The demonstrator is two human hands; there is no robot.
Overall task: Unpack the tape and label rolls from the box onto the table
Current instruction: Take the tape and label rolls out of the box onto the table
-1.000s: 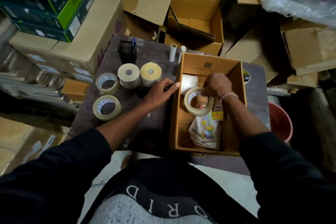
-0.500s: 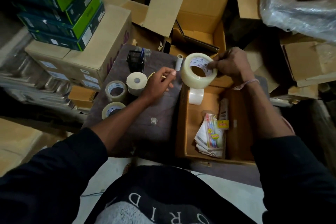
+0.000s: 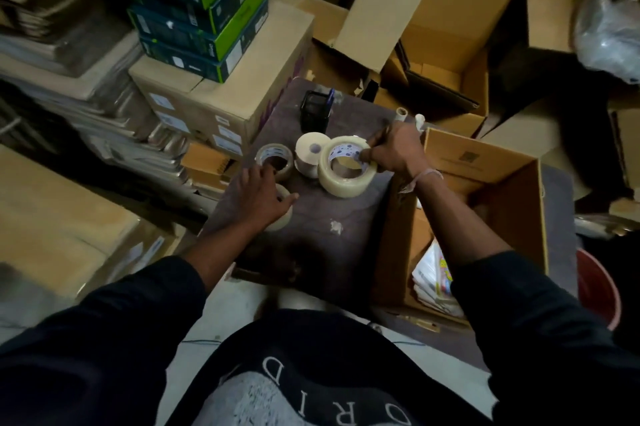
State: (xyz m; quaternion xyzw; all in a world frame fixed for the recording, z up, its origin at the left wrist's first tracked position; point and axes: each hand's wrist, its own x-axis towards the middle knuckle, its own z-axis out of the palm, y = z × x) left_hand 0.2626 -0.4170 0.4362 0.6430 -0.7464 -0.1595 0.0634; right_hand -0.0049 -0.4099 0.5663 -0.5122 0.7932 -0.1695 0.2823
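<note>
Cramped storeroom, cartons stacked all round a dark counter (image 3: 332, 238), and near to us the left hand (image 3: 258, 199) lies flat-fingered, its grip loose, over a tape roll (image 3: 285, 214) at the counter's left edge. Just beyond, the right hand (image 3: 393, 152) pinches the big clear tape roll (image 3: 346, 167) by its core, right at the counter and beside the white label roll (image 3: 310, 152) and another tape roll (image 3: 275, 157). Well along, I'd judge: several rolls out, while the box (image 3: 485, 162) shows only paper packets (image 3: 433, 273), the rest hidden.
</note>
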